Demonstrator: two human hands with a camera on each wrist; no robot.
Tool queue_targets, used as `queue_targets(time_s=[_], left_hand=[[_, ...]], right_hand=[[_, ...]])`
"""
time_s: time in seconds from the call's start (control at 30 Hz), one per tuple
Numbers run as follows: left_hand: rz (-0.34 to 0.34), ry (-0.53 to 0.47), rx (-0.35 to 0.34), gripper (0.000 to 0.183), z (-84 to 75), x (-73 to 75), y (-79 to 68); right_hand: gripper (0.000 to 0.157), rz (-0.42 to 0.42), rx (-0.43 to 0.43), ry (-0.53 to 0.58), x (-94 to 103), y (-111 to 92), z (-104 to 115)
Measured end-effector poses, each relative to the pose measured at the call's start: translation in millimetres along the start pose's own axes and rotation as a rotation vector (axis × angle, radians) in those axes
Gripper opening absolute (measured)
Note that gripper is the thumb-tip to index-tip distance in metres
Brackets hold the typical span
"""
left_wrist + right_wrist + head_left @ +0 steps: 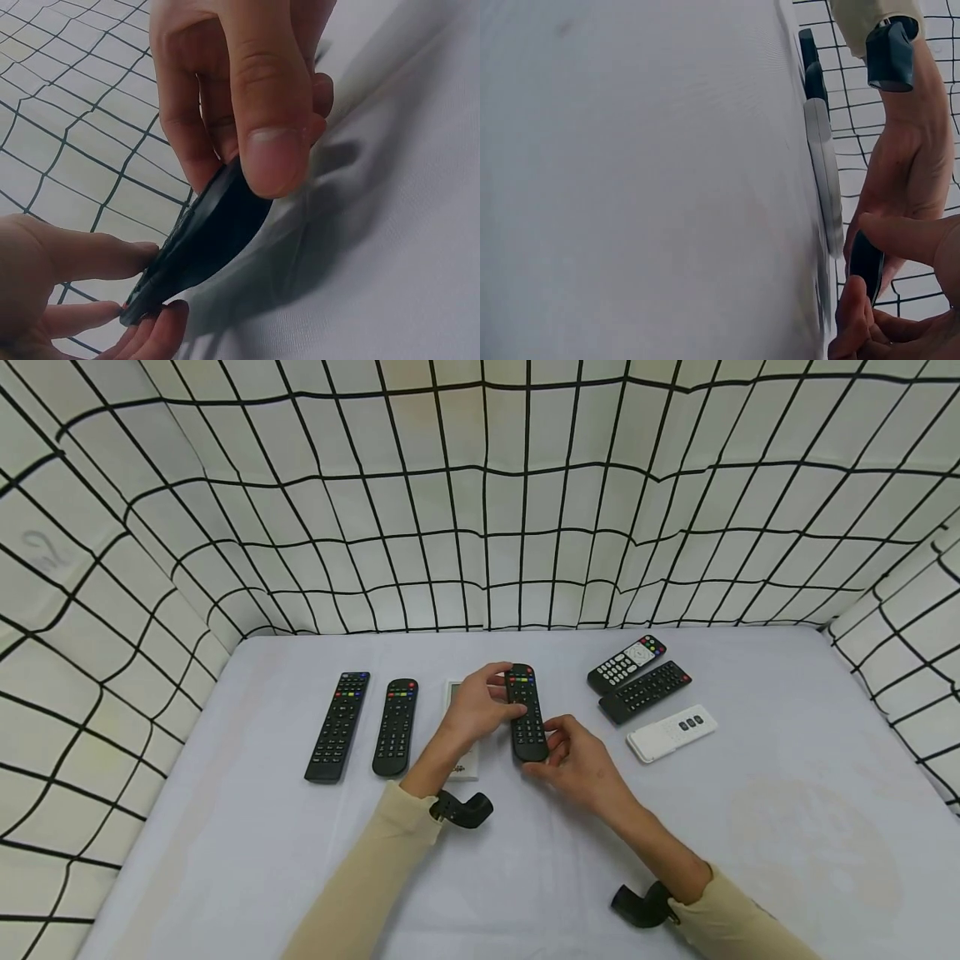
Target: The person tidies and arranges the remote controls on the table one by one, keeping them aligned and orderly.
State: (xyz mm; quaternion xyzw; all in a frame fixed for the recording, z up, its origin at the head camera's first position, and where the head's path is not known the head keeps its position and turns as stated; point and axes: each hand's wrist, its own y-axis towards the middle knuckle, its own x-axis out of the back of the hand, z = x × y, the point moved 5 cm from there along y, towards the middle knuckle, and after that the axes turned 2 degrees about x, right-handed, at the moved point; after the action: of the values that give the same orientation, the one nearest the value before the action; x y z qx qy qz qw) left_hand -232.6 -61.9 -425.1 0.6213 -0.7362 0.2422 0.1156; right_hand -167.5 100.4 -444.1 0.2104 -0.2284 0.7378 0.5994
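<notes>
Both hands hold a black remote control [527, 727] with a red button and a row of coloured ones near its top. My left hand [480, 703] pinches its upper part, the thumb lying over the buttons. My right hand [581, 766] grips the lower end, its thumb at the bottom edge and its fingers along the right side. In the left wrist view the remote [210, 232] is tilted above the cloth, with a shadow beneath. Partly hidden behind my left hand, a white remote [467, 765] lies on the table.
Two black remotes, one long [337, 728] and one rounded [395, 728], lie to the left. At the right are a black remote with white keys [626, 664], another black remote [645, 692] and a white one [671, 733]. Black netting [487, 502] surrounds the white-covered table [247, 860].
</notes>
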Motion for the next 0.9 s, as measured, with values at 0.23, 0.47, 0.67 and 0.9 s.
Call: queue_targets(time_s=[0.23, 0.47, 0.67, 0.9], left_hand=[[0.019, 0.097, -0.001, 0.073, 1.3, -1.2, 1.4], [0.044, 0.179, 0.004, 0.072, 0.1, -3.0, 0.8], [0.066, 0.206, 0.018, 0.071, 1.7, -5.0, 1.0], [0.067, 0.253, 0.005, 0.071, -1.6, -6.2, 0.4]], right_hand=[[0.062, -0.006, -0.028, -0.016, -8.1, 0, 3], [0.061, 0.002, -0.067, -0.052, -13.8, -1, 5], [0.06, 0.007, -0.081, -0.099, -16.5, -2, 7], [0.059, 0.015, -0.085, -0.143, -17.2, -2, 8]])
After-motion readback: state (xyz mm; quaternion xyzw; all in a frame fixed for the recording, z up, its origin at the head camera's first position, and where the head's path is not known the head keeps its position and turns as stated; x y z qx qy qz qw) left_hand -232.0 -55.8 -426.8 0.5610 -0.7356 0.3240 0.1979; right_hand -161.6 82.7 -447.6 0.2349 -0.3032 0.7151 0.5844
